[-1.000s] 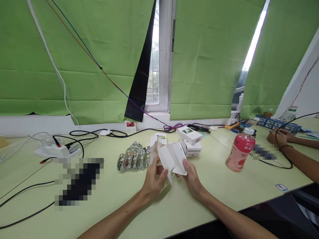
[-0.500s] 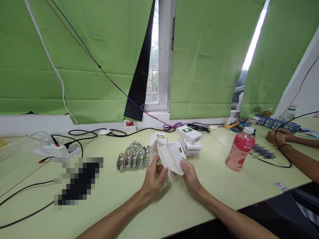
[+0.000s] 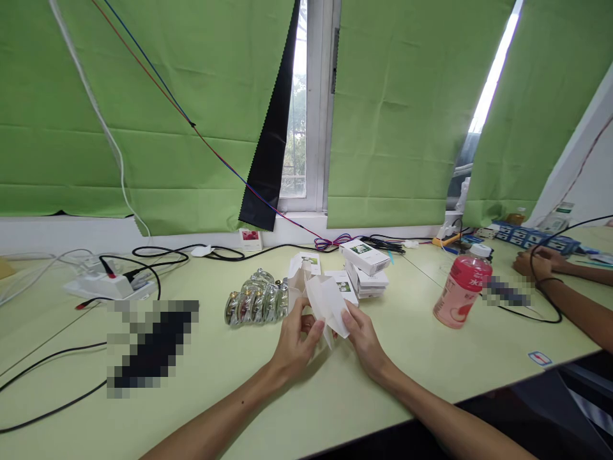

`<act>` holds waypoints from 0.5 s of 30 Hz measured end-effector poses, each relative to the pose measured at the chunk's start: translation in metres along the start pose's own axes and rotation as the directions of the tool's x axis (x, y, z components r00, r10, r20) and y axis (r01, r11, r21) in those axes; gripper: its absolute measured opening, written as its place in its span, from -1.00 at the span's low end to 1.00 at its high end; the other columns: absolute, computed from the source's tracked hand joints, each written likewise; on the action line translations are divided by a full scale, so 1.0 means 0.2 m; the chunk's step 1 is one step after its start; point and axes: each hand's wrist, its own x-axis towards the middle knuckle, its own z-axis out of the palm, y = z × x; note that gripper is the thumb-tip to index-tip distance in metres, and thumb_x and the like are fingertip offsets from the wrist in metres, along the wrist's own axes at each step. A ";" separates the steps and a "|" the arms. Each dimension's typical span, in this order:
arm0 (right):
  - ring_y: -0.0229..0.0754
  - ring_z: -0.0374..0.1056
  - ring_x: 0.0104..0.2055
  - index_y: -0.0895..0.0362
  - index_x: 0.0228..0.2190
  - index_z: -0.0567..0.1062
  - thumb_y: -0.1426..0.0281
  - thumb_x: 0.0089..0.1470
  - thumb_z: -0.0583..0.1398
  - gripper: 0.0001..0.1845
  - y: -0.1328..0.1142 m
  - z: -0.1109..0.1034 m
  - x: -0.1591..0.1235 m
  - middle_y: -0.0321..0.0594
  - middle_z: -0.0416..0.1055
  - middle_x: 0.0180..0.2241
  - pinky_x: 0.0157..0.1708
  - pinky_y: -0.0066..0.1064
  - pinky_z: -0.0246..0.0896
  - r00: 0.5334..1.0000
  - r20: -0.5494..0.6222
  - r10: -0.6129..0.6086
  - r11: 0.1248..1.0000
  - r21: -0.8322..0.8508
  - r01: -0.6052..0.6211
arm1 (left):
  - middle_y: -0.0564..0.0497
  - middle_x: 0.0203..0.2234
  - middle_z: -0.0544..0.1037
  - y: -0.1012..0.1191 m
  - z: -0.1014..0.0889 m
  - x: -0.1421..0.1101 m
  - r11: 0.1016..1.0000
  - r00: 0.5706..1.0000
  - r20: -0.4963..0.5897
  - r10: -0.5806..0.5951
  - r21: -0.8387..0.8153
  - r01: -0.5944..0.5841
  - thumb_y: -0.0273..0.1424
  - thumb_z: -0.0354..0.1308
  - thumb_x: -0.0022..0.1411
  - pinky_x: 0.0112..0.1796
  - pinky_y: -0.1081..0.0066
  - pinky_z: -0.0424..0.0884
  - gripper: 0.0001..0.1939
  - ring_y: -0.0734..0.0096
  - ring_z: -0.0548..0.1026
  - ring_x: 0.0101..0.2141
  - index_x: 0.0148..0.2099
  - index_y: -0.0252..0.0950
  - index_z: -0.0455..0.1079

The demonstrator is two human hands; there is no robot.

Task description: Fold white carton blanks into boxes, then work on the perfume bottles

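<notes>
Holding the thin white carton [image 3: 328,303] just above the worktop [image 3: 220,358], I have it between my 2 hands: the left hand's [image 3: 297,335] grip pinches its near left part, the right hand's [image 3: 363,332] grip its right edge. Beyond it lie small printed white boxes [image 3: 366,257], some stacked. To its left I see clear-wrapped metallic items [image 3: 256,301] in a cluster; well right, a pink bottle [image 3: 462,291], then another person's hands [image 3: 534,263].
</notes>
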 end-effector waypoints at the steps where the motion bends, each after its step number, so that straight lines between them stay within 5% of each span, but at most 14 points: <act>1: -0.13 0.35 -0.29 0.06 0.09 0.46 0.00 0.27 0.10 -0.47 0.00 0.00 0.00 -0.15 0.49 -0.09 -0.35 -0.36 0.30 1.000 0.003 0.002 1.000 0.003 -0.002 | 0.10 -0.45 0.48 0.00 0.00 0.00 1.000 1.000 -0.001 -0.006 -0.002 0.006 -0.04 0.12 0.29 -0.53 0.48 0.28 -0.63 0.51 0.36 -0.59 -0.07 -0.21 0.25; 15: 0.04 0.42 -0.01 0.05 0.19 0.38 0.02 0.25 0.14 -0.40 0.01 0.00 0.00 -0.10 0.45 0.09 -0.18 -0.27 0.41 1.000 0.016 0.015 1.000 0.017 -0.015 | 0.10 -0.46 0.49 0.00 0.00 0.00 1.000 1.000 0.009 -0.014 0.028 0.014 -0.06 0.09 0.32 -0.52 0.47 0.31 -0.64 0.47 0.46 -0.55 -0.06 -0.22 0.21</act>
